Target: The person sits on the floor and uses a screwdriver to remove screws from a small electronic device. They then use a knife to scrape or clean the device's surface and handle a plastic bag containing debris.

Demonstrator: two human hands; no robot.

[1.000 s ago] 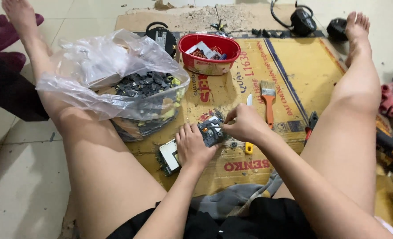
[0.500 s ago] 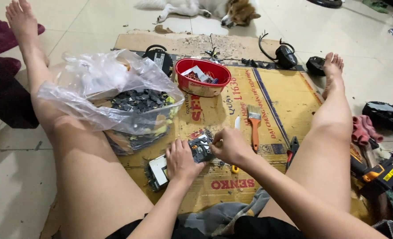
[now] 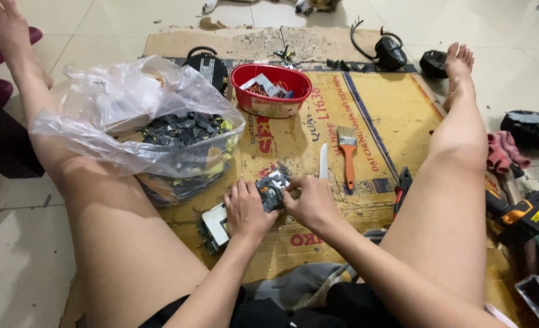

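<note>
Shifted slightly left since the earlier frame: left hand (image 3: 245,211) and right hand (image 3: 310,203), fingers closed on a dark circuit board (image 3: 272,189) above the cardboard (image 3: 397,115). Risk: slipping toward knife (image 3: 323,161) just beyond. Farther: brush (image 3: 347,152), red bowl (image 3: 272,90).

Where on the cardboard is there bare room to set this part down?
Bare cardboard mat lies right of the paintbrush, toward the right leg, below the red basket. Crowded: around both hands and beside the plastic bag.
</note>
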